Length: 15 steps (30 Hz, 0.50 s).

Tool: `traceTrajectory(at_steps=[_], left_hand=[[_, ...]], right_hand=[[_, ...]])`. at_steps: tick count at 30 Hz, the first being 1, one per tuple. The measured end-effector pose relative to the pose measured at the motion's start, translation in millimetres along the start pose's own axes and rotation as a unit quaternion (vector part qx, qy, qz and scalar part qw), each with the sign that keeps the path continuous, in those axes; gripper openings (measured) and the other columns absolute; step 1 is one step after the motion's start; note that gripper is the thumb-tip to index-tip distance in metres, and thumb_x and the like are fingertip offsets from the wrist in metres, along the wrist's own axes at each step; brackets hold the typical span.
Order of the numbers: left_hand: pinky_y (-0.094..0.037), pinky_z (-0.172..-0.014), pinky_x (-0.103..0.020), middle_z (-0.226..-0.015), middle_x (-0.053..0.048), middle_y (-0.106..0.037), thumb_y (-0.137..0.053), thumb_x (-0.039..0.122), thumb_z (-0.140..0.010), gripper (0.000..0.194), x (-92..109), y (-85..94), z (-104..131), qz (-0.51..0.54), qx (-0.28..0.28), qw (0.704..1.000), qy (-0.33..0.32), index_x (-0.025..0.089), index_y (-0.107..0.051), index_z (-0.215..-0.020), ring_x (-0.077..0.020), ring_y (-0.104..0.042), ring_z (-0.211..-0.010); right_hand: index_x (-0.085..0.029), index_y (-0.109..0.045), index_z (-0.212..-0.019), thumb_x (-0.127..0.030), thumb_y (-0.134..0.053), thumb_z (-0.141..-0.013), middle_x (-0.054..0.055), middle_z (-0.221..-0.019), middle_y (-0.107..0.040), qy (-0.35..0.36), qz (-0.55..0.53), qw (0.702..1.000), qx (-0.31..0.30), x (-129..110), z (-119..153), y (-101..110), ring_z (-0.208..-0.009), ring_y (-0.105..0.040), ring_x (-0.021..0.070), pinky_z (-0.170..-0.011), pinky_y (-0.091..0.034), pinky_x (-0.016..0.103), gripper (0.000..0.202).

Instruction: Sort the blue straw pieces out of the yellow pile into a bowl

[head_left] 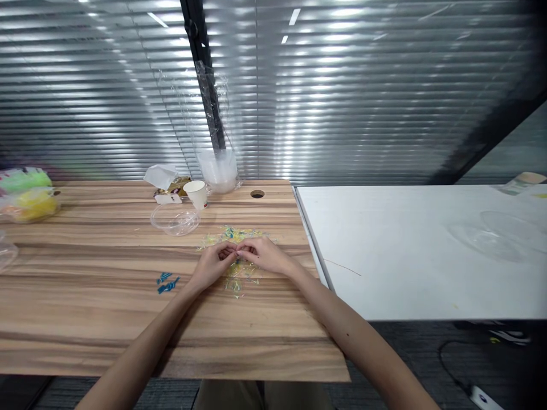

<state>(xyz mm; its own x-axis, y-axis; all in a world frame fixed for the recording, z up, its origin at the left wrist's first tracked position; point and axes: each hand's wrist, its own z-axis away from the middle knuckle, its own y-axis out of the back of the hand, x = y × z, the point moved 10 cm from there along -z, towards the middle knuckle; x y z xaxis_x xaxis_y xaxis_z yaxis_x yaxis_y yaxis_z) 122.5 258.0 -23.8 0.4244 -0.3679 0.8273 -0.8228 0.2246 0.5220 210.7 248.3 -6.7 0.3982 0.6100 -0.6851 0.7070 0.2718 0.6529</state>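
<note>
My left hand (215,263) and my right hand (261,254) meet fingertip to fingertip over the wooden table. Both are closed in a pinch, and whatever lies between the fingertips is too small to make out. Around and beneath them spreads a loose scatter of thin yellow, clear and blue bits (234,285), some of it hidden by the hands. To the left of my left hand lies a small group of short blue pieces (168,285), apart from the scatter.
Behind my hands stand a clear plastic bowl (173,221), a paper cup (197,195), a tissue pack (168,188) and a stack of plastic containers (219,171). Bagged colourful items (29,202) sit far left. A white table (384,245) adjoins at right, with clear lids (487,239).
</note>
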Motion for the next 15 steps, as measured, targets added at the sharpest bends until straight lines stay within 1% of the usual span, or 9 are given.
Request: traceTrajectory(at_steps=[15], left_hand=[[-0.049,-0.068,-0.026,-0.083,-0.004,-0.071,-0.056,0.035,-0.081,0.022,3.2,0.4,-0.1,-0.013,0.001,1.000,-0.002,0.016,-0.067,-0.087,-0.0175,-0.064,-0.074]], right_hand=[[-0.016,-0.065,-0.093,-0.021,-0.049,-0.091,0.003,-0.083,-0.066,-0.007,-0.009,1.000,0.003,1.5,0.9,0.4,-0.070,-0.056,0.0122,-0.064,-0.038,0.022,0.017]])
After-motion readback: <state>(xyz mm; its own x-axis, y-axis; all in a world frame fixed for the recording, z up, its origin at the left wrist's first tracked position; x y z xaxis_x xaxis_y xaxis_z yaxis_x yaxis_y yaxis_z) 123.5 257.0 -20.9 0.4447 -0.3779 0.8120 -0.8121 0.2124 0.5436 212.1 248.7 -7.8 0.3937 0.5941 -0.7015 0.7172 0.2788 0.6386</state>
